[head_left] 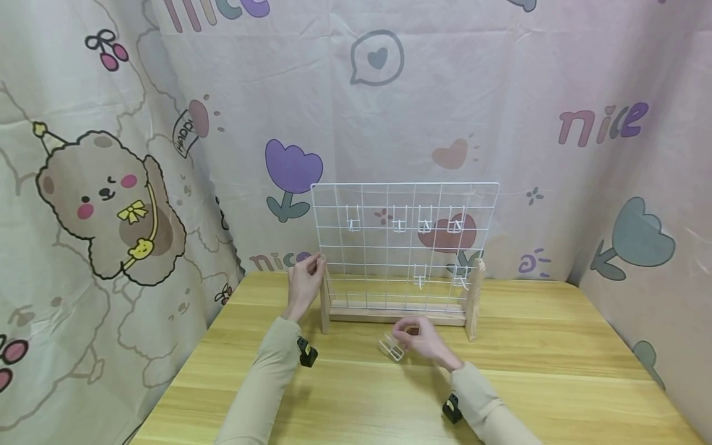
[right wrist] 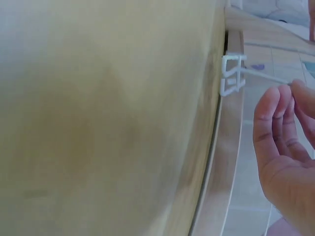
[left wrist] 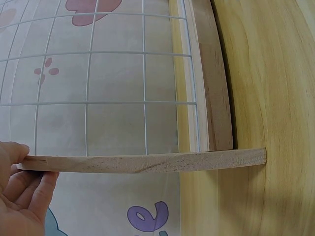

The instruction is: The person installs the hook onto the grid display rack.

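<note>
A white wire grid rack (head_left: 405, 183) with a wooden base stands on the table. My left hand (head_left: 305, 287) pinches the upper end of its left wooden upright (left wrist: 147, 163), thumb on one face and fingers on the other in the left wrist view. In front of the base, my right hand (head_left: 423, 340) pinches the end of a white wire hook (head_left: 395, 353) between thumb and fingertips. The hook's bent, frame-like part (right wrist: 232, 74) points away from the fingers in the right wrist view. Whether it touches the table I cannot tell.
Several white hooks hang on the grid, an upper row including one hook (head_left: 353, 225) and a lower pair including another (head_left: 419, 279). The light wooden table (head_left: 356, 395) extends around the rack. Behind it hangs a printed curtain (head_left: 311, 105).
</note>
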Tool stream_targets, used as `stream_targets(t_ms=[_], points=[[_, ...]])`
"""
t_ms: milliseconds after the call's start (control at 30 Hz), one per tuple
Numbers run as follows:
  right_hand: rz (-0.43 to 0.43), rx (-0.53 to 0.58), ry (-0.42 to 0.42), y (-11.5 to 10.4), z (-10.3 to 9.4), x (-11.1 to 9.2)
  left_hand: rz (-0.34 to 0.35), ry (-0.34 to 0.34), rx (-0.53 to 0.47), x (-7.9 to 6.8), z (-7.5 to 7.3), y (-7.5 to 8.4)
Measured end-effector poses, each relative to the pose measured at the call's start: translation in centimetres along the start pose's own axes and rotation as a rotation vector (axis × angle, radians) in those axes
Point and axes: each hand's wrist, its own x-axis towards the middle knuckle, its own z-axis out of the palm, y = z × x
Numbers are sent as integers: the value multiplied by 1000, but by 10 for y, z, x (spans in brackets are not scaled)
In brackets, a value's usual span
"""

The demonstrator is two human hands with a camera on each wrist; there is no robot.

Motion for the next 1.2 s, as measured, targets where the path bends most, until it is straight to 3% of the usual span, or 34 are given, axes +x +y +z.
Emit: stream_targets(t_ms=[367,700,867,1200], points=[[-23,-8,-127,8,-15,-5,21,13,19,-1,1,-1],[112,49,-211,9,-25,-4,13,11,20,1,1,-1],[171,82,-237,13,-24,-1,20,8,8,0,0,-1],[148,43,-240,14,-18,2,-9,3,19,0,1,0]])
